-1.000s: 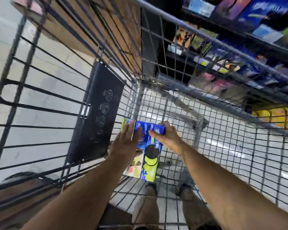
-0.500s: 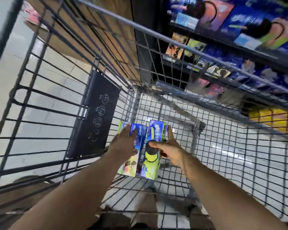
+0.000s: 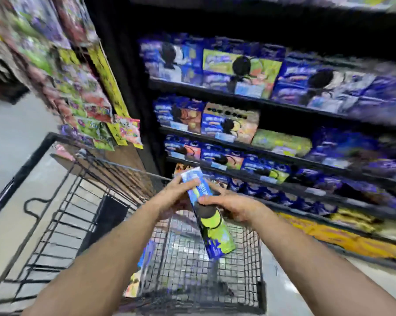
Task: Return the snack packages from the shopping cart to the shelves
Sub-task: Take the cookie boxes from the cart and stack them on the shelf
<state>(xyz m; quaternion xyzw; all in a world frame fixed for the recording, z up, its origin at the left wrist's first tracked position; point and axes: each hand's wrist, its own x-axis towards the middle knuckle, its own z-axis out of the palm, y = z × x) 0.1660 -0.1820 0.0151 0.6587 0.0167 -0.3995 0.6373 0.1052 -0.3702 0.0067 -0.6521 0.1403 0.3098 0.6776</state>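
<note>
- Several tiers of shelves [image 3: 215, 94] fill the right half of the view, packed with blue snack packages standing face-out. They are blurred, but many share the blue and green colours of the box in hand, so its slot is probably somewhere here.
- The shopping cart [image 3: 62, 224] stands just beside the shelving with its far end toward it, likely parked close so each package needs only a short reach.
- A rack of hanging candy bags [image 3: 85, 110] covers the end panel to the left of the shelves and plays no part in this step.
- The snack package [image 3: 211, 226] being returned is a long blue and green box. It is held above the cart basket and tilted, with its upper end toward the lower shelves and its lower end over the wire mesh.
- A second package [image 3: 144, 258] remains inside the cart by its left wall, too blurred to read, so I judge the task unfinished.
- Both hands grip the one box. The left hand [image 3: 172, 197] curls over its upper end, and the right hand [image 3: 229, 205] clasps the middle with the thumb across the front. Two hands probably help steady and steer a long box.
</note>
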